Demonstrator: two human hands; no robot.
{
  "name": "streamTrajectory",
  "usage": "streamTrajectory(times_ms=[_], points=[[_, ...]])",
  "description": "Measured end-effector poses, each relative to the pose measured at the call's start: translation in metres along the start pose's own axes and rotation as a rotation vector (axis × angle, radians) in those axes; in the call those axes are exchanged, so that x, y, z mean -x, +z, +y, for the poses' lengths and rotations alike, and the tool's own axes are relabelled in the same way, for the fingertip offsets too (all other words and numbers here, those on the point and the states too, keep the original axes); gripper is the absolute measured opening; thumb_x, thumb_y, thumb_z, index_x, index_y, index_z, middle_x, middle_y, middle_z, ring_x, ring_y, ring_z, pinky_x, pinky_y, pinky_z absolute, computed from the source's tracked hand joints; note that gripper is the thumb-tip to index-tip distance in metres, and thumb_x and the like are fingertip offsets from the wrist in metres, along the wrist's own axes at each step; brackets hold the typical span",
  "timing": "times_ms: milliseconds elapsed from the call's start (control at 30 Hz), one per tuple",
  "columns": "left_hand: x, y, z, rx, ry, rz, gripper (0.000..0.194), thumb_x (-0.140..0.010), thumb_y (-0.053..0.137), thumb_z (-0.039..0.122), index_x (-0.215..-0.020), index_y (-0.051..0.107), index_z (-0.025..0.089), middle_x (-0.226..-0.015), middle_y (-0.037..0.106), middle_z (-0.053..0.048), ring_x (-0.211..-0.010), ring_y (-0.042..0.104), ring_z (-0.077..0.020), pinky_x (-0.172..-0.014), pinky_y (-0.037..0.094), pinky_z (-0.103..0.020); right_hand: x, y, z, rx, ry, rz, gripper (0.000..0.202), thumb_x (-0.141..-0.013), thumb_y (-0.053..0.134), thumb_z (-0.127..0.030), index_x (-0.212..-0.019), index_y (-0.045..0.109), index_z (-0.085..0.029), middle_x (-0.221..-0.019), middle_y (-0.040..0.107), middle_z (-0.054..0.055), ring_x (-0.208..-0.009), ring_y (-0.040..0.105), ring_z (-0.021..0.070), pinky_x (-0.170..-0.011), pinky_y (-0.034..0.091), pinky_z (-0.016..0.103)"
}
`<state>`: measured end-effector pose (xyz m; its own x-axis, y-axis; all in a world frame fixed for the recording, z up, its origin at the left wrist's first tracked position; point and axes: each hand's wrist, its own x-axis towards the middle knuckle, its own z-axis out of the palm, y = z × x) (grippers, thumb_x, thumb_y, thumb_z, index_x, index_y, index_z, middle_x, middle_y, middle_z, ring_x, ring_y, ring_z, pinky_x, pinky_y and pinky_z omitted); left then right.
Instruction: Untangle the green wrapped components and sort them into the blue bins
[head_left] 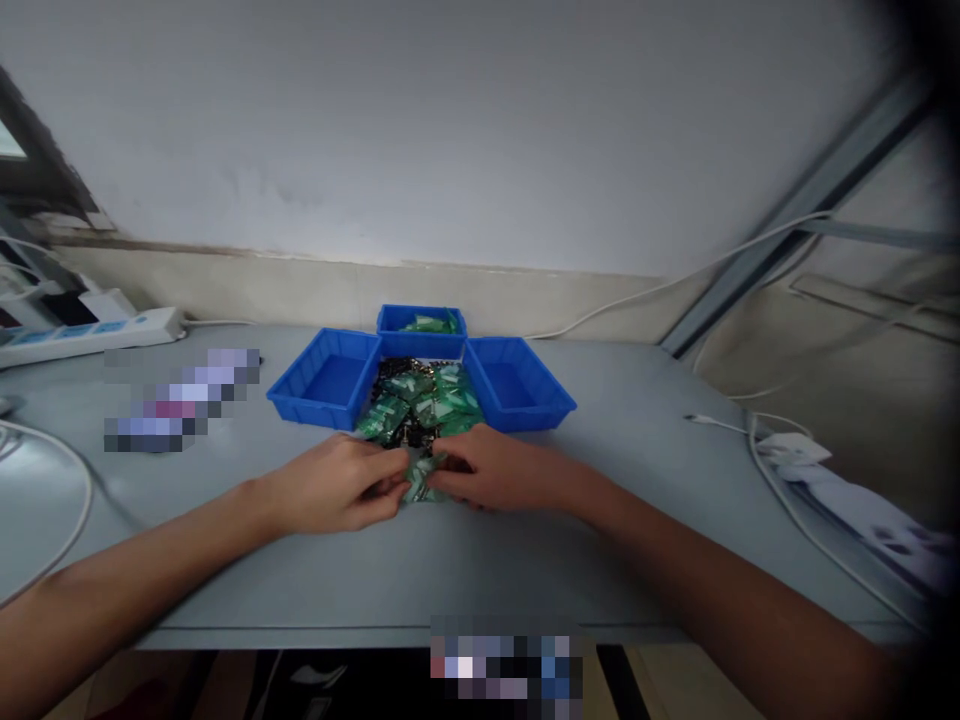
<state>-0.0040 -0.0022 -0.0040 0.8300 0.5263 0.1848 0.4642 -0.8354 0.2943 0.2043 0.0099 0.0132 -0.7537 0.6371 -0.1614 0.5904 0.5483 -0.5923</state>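
Note:
Between my two hands, near the middle of the table, is a small green-tinted clear plastic bag (421, 478). My left hand (341, 485) pinches its left side with closed fingers. From the right, my right hand (487, 470) grips its other side, fingers curled. Just beyond lies a pile of similar green bags (427, 408) on top of many small dark metallic pieces (397, 372), too small to name. What is inside the held bag cannot be made out clearly.
Blue plastic trays stand left (324, 415) and right (521, 415) of the pile. A third blue tray (424, 347) behind holds green bags. A power strip (90, 340) lies far left; white cables (780, 500) and a metal post (750, 230) are at right.

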Motion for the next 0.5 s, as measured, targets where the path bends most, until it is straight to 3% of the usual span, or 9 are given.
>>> streamTrajectory(times_ms=[167, 333, 500], points=[[0.0012, 0.0012, -0.0004, -0.064, 0.064, 0.082, 0.013, -0.080, 0.040, 0.017, -0.067, 0.042, 0.017, -0.058, 0.043, 0.001, -0.055, 0.044, -0.0116, -0.052, 0.032, -0.024, -0.0010, 0.0012, 0.0016, 0.031, -0.062, 0.060, 0.024, -0.081, 0.041, -0.033, -0.067, 0.048, -0.016, -0.052, 0.048, -0.004, -0.046, 0.040, 0.0058, -0.044, 0.026, 0.019], [0.0033, -0.0025, 0.0015, -0.030, 0.084, 0.201, 0.013, -0.080, 0.040, 0.016, -0.067, 0.043, 0.016, -0.055, 0.042, 0.002, -0.050, 0.041, -0.0099, -0.048, 0.032, -0.023, -0.0011, 0.0008, 0.0009, 0.058, -0.174, 0.226, 0.028, -0.081, 0.042, -0.034, -0.060, 0.041, -0.016, -0.049, 0.041, -0.006, -0.046, 0.035, 0.0053, -0.045, 0.024, 0.019], [0.0038, -0.0032, -0.0008, -0.097, 0.117, 0.237, 0.018, -0.083, 0.038, 0.019, -0.068, 0.047, 0.015, -0.052, 0.042, 0.002, -0.047, 0.040, -0.0100, -0.045, 0.030, -0.023, 0.0005, 0.0035, 0.0003, 0.101, -0.317, 0.398, 0.028, -0.081, 0.043, -0.031, -0.058, 0.038, -0.017, -0.048, 0.036, -0.007, -0.044, 0.034, 0.0043, -0.046, 0.024, 0.018]])
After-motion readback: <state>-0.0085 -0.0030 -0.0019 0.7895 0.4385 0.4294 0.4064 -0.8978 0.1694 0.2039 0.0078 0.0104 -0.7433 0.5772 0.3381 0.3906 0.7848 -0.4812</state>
